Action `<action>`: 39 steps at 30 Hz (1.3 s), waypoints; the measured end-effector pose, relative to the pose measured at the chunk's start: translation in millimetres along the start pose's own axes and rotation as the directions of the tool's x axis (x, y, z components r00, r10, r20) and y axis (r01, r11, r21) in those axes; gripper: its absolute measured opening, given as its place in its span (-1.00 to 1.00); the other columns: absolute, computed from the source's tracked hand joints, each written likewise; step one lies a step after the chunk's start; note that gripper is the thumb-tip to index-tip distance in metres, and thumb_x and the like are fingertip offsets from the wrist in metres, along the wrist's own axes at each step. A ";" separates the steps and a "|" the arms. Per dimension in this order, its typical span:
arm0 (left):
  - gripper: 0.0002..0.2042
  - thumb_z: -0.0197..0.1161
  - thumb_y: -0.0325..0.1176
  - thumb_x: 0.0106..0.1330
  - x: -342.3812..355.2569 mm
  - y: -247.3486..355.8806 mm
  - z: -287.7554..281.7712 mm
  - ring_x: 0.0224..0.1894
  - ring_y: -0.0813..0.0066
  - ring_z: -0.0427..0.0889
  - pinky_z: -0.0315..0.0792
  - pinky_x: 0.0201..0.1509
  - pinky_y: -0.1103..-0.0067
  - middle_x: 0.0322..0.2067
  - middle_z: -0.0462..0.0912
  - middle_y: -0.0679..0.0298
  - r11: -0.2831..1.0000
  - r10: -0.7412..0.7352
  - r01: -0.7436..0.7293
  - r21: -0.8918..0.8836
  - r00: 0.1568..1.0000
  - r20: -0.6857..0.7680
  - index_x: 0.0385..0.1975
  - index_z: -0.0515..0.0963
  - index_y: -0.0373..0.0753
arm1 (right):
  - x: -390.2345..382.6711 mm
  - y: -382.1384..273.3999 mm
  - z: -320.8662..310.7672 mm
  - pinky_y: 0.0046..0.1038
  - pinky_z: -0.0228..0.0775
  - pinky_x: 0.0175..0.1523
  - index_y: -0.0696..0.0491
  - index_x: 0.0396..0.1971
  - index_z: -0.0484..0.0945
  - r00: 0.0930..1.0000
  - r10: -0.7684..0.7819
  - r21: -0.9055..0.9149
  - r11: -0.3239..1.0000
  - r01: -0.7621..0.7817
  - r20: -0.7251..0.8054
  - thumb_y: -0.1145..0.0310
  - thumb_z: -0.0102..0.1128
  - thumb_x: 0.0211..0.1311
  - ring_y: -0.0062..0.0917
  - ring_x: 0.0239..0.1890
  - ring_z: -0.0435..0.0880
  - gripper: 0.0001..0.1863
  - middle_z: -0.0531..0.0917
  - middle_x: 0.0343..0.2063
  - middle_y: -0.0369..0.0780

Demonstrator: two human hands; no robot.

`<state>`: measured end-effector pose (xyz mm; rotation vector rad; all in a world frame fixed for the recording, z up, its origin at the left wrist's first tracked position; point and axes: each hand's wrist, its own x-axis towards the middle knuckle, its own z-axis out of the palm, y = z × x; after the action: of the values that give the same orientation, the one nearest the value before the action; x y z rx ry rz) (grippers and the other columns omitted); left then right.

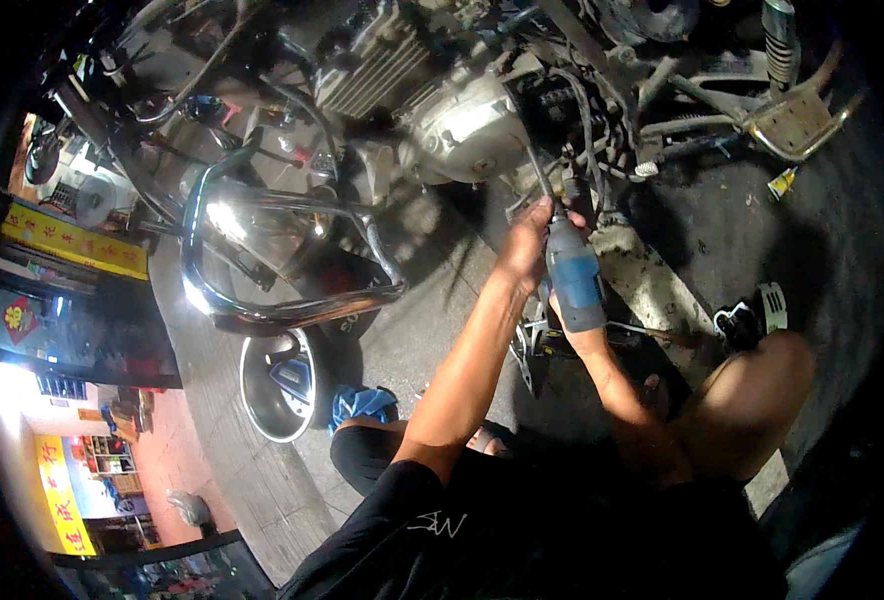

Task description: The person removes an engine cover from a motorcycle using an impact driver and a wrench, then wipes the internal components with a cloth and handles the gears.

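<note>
Hands meet just below the engine: left hand pinches the driver near its tip, right hand wraps its grey-blue body from beneath; steel bowl well left.

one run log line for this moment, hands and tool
left hand: steadies front of power tool | right hand: grips power tool body | tool bit: at motorcycle engine | nearby: metal bowl on floor

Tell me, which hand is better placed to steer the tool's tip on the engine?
Probably the left hand: it grips the front of the blue-grey power tool, right by the shaft touching the engine. The right hand holds the tool's rear end.
</note>
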<state>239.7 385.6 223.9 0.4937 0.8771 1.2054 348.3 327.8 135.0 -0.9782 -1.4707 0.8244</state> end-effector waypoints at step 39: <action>-0.66 0.16 -0.16 0.35 -95.5 -43.6 -136.1 -0.23 0.44 0.61 0.48 -0.01 0.52 -0.29 0.68 0.16 0.573 -0.234 0.291 0.766 0.954 -0.187 -0.15 0.55 -0.36 | -90.8 -4.7 -34.4 -0.18 0.33 0.18 0.17 0.39 -0.16 0.519 0.177 -0.330 0.919 0.217 0.836 0.33 0.43 -0.14 0.07 0.11 0.44 0.14 0.37 0.15 0.16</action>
<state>147.2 266.4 141.6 0.9993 1.4938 0.4890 384.0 242.1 106.2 -0.8504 -2.6159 1.0945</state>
